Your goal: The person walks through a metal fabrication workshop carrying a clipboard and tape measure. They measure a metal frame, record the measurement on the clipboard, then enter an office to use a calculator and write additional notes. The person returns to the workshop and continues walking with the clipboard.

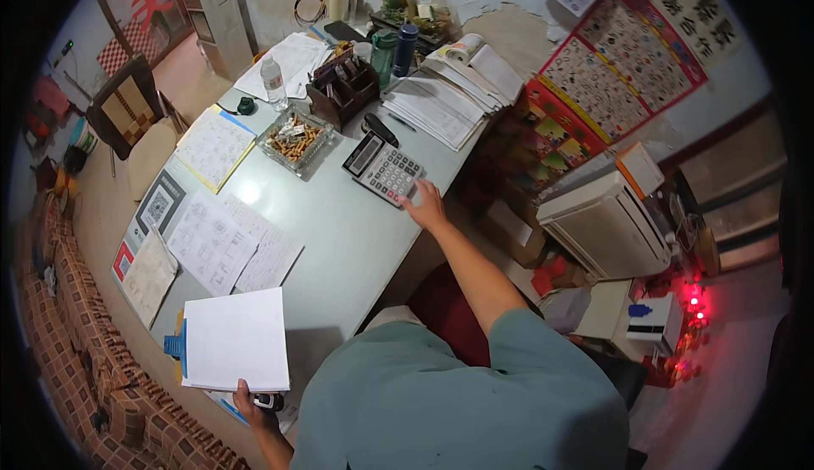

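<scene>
The clipboard (236,339) is held by the left hand (252,406). The calculator (383,165) is touched at its corner by the loosely spread right hand (428,209); it is best gripped by both edges.

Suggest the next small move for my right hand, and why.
I'd probably have your right hand steady the calculator by its near corner: your thumb and fingers are right at that corner, while your left hand is occupied at the lower edge of the clipboard.
</scene>
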